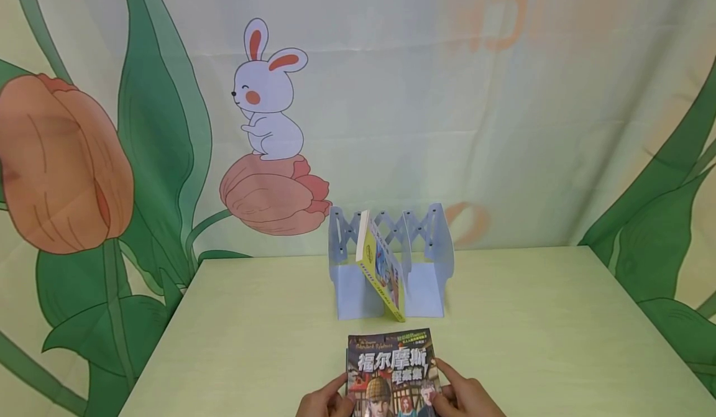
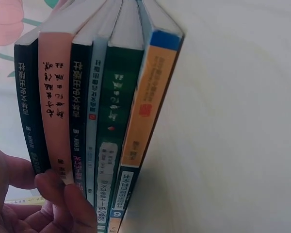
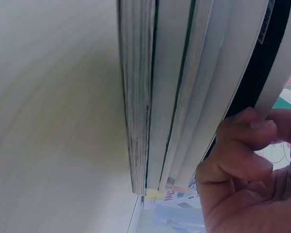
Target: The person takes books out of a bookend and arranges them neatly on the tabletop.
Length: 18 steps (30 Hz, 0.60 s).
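Note:
In front of me lies a stack of several books, topped by a dark-covered book with large white Chinese characters and pictured figures. My left hand holds its left side and my right hand its right side. The left wrist view shows the stacked spines: a pink spine just under the top one, a green spine lower, an orange spine at the bottom. Left fingers curl at the upper spines. Opposite, right fingers curl against the upper books, above the lower books' page edges.
Beyond the stack, a pale blue expandable book rack stands on the light wood-grain table. A yellow book leans tilted inside it. Behind the table hangs a curtain printed with a rabbit and tulips.

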Each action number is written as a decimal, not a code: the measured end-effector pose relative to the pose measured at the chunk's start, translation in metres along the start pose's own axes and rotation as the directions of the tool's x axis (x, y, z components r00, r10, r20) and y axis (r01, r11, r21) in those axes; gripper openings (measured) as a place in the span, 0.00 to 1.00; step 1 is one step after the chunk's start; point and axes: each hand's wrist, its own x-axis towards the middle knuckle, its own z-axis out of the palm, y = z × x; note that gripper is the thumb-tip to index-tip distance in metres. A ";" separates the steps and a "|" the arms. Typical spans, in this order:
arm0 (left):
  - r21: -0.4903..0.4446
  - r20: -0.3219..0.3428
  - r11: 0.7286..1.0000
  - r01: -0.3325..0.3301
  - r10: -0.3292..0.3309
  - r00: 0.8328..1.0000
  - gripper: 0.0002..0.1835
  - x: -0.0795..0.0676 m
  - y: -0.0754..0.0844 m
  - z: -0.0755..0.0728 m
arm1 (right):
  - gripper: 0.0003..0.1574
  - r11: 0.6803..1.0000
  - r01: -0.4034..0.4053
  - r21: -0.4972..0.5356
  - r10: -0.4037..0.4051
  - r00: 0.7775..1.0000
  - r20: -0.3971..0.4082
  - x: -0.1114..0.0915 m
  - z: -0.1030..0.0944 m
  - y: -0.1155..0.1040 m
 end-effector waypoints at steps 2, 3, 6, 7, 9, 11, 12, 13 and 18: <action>0.001 0.002 1.000 0.003 -0.003 1.000 0.30 0.000 -0.001 0.000 | 0.43 1.000 -0.005 -0.005 0.005 1.000 0.006 0.000 0.000 0.001; 0.001 0.004 1.000 0.005 -0.005 1.000 0.30 0.000 -0.001 0.000 | 0.42 1.000 0.002 -0.013 -0.002 1.000 0.008 0.000 0.000 0.002; 0.006 0.006 1.000 0.008 -0.008 1.000 0.30 0.000 -0.002 0.001 | 0.41 0.999 0.020 -0.044 -0.020 1.000 0.008 0.000 -0.001 0.005; 0.009 0.006 1.000 0.008 -0.008 1.000 0.30 0.001 -0.002 0.001 | 0.41 0.998 0.025 -0.059 -0.025 1.000 0.007 0.000 -0.001 0.006; 0.014 0.005 1.000 0.007 -0.007 1.000 0.30 0.001 -0.003 0.002 | 0.41 0.996 0.035 -0.082 -0.034 0.999 0.004 0.001 -0.001 0.007; 0.022 0.001 1.000 0.005 -0.005 1.000 0.29 0.002 -0.004 0.002 | 0.42 0.995 0.024 -0.100 -0.024 1.000 -0.003 0.001 -0.002 0.008; 0.025 -0.001 1.000 0.004 -0.004 1.000 0.29 0.002 -0.004 0.001 | 0.43 0.994 0.012 -0.106 -0.013 1.000 -0.007 0.001 -0.002 0.008; 0.030 -0.004 1.000 0.001 -0.001 1.000 0.29 0.002 -0.005 0.001 | 0.44 0.994 -0.003 -0.110 0.001 1.000 -0.013 0.000 -0.002 0.008; 0.044 -0.030 0.999 -0.001 0.002 1.000 0.28 0.003 -0.004 0.000 | 0.46 0.993 -0.067 -0.100 0.062 0.997 -0.051 0.000 -0.003 0.004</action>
